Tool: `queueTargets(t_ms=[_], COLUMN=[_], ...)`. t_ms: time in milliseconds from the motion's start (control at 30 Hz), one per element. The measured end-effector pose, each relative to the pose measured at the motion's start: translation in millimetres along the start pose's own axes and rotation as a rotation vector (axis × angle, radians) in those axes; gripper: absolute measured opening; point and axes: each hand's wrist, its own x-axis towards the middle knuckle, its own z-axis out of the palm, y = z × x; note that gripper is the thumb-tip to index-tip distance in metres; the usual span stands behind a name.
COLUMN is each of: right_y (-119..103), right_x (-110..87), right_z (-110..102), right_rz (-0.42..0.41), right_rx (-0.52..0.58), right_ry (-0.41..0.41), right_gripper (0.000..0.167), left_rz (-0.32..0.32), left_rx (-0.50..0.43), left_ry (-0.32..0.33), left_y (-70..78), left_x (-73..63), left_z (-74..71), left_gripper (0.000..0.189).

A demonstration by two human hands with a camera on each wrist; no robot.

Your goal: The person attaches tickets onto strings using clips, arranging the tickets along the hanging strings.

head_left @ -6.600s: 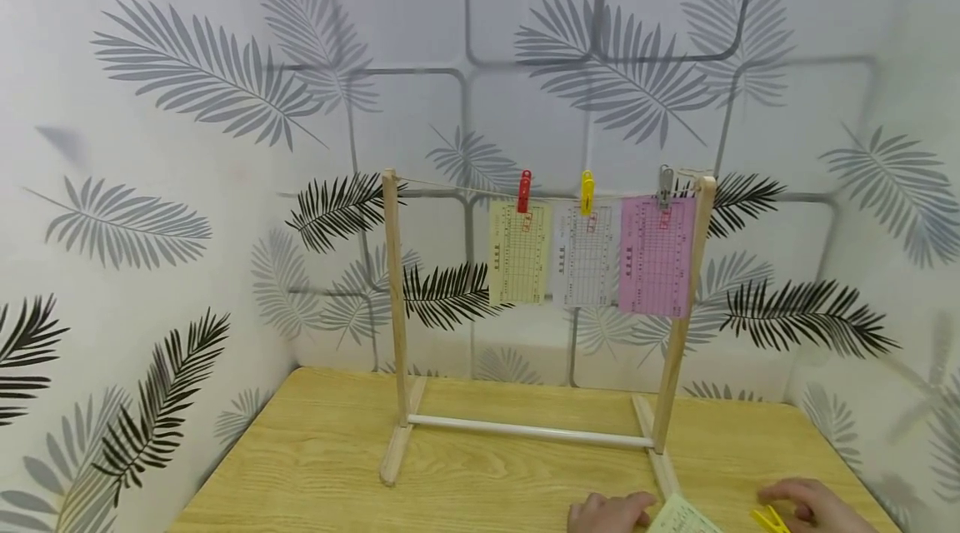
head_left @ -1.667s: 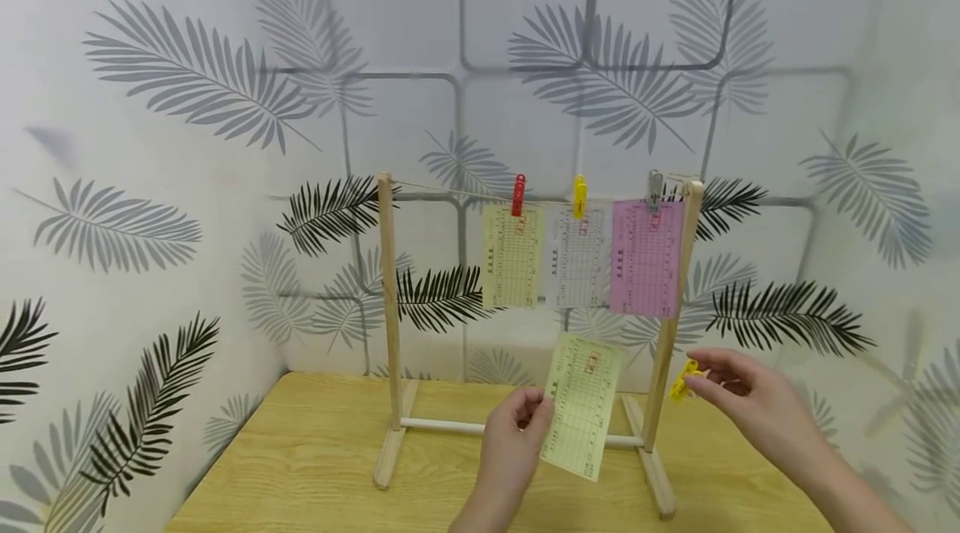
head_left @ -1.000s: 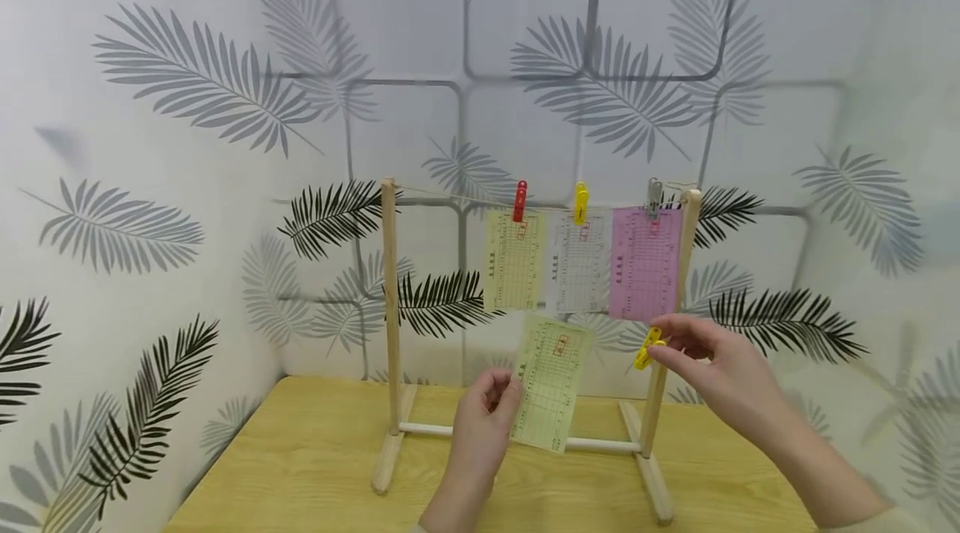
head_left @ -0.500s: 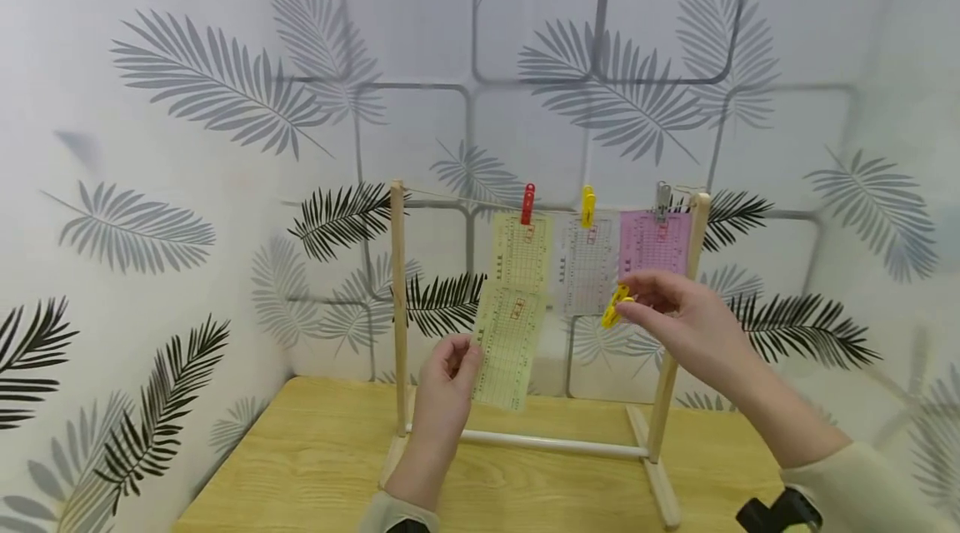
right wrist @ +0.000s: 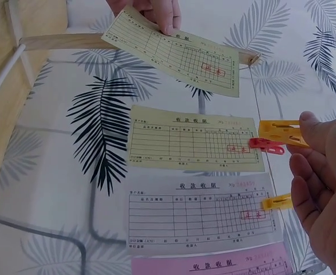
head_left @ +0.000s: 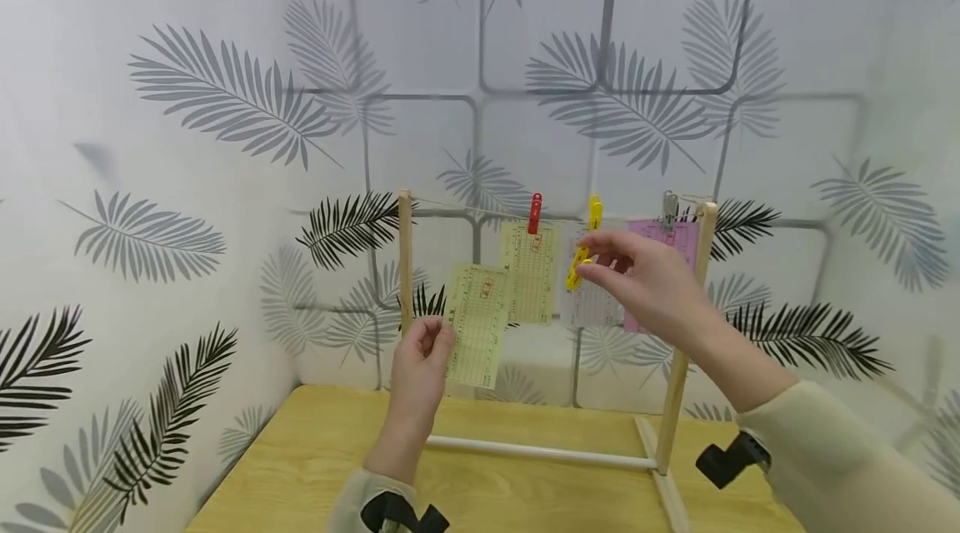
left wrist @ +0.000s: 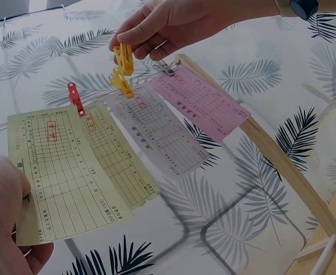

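Observation:
My left hand [head_left: 422, 362] pinches a pale yellow receipt slip [head_left: 477, 333] by its left edge, upright in front of the rack's left part. Between thumb and fingertips, my right hand [head_left: 648, 279] holds a yellow clothespin [right wrist: 282, 132], over the white slip in the head view. Three slips hang from a string: a yellow one [right wrist: 196, 140] under a red clothespin [head_left: 535, 214], a white one [right wrist: 202, 215] under another yellow clothespin [head_left: 596, 212], and a pink one [left wrist: 199, 103] under a grey clip [head_left: 670, 211]. The held slip overlaps the hanging yellow one in the left wrist view.
The string [head_left: 461, 207] runs between the wooden posts [head_left: 675, 391] of a rack, joined low down by a white rod [head_left: 540, 453]. This rack stands on a wood-grain table [head_left: 315, 450]. Behind it is a leaf-patterned wall [head_left: 420, 150].
From the table's front, both hands have risen with the slip and the clothespin. Over the last second they have moved left and up, the slip passing across the hanging yellow one to its left.

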Motion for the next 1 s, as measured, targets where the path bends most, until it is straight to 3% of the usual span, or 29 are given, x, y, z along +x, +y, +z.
queueTargets(t_ms=[433, 700, 1000], right_y=[-28, -44, -50], right_x=[50.9, 89.0, 112.0], right_z=[18, 26, 39], right_rz=[-0.048, -0.109, -0.076], right_rx=[0.009, -0.016, -0.082], right_ry=[0.013, 0.019, 0.024], right_gripper=[0.03, 0.034, 0.034], left_rz=[-0.007, 0.01, -0.013], left_rx=[-0.02, -0.022, -0.019], left_ry=[0.044, 0.067, 0.089], left_y=[1.6, 6.8, 6.9], left_x=[31.5, 36.6, 38.3], left_z=[-2.6, -2.0, 0.0], left_gripper=[0.015, 0.014, 0.013])
